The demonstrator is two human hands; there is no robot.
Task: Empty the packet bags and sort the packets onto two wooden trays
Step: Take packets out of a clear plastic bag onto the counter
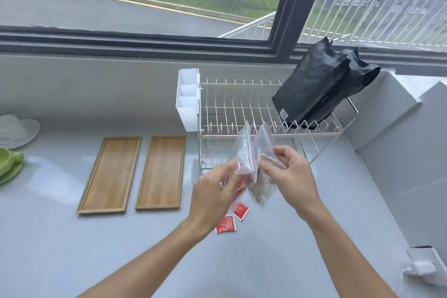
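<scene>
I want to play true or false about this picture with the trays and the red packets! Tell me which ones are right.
1. Both wooden trays have packets on them. False: both are bare.
2. Two red packets lie on the counter. True.
3. The black bags sit on the dish rack. True.
4. The left hand and right hand hold a green cup. False: they hold clear zip bags.

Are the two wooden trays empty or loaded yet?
Empty: the left tray and right tray show bare wood; two red packets lie on the counter.
</scene>
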